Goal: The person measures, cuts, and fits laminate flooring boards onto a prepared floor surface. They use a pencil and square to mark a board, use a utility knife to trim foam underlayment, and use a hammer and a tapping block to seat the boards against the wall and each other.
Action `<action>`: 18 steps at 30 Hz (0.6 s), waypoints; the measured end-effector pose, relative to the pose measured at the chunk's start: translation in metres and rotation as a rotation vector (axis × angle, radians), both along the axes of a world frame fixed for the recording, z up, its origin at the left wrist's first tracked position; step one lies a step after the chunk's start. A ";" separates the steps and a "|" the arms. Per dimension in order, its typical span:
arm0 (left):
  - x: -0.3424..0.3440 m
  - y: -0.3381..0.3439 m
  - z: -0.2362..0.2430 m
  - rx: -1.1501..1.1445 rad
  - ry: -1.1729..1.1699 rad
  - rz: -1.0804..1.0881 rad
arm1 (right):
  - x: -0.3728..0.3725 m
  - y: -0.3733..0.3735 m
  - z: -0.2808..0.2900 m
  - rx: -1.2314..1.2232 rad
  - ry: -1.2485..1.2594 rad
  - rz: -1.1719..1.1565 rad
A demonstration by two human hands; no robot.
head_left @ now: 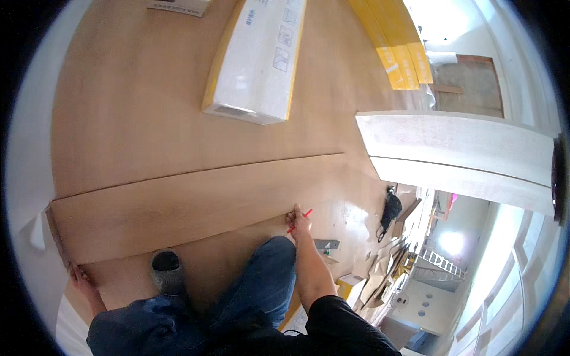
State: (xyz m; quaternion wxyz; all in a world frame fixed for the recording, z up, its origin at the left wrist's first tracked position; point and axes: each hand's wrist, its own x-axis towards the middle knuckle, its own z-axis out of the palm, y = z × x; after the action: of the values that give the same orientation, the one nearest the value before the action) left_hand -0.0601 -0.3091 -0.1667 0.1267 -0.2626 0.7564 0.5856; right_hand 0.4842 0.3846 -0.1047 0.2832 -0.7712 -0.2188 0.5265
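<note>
A long wood-toned floor plank [196,204] lies across the wooden floor in front of my knees, its left end close to the white wall. At its near left corner my left hand [84,281] has its fingers curled against the plank's end. My right hand [300,222] is closed around a thin red pencil or marker [308,213], and its fingertips touch the plank's near edge toward the right. Just past my right wrist, a small grey flat tool [327,244] rests on the floor.
A long white and yellow carton [252,71] lies beyond the plank. Several yellow cartons [404,56] are at the far right. A white door or panel [457,145] juts in from the right, near a black bag-like item [390,210]. Scraps and boards [386,276] clutter the right.
</note>
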 end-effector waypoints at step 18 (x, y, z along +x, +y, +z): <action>-0.003 0.036 0.036 0.015 -0.010 -0.007 | 0.008 -0.011 0.001 0.025 0.029 0.018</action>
State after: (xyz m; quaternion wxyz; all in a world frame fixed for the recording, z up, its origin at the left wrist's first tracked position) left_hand -0.0628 -0.2734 -0.1309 0.1345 -0.2620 0.7522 0.5895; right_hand 0.4925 0.3734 -0.1039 0.2910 -0.7579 -0.2284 0.5373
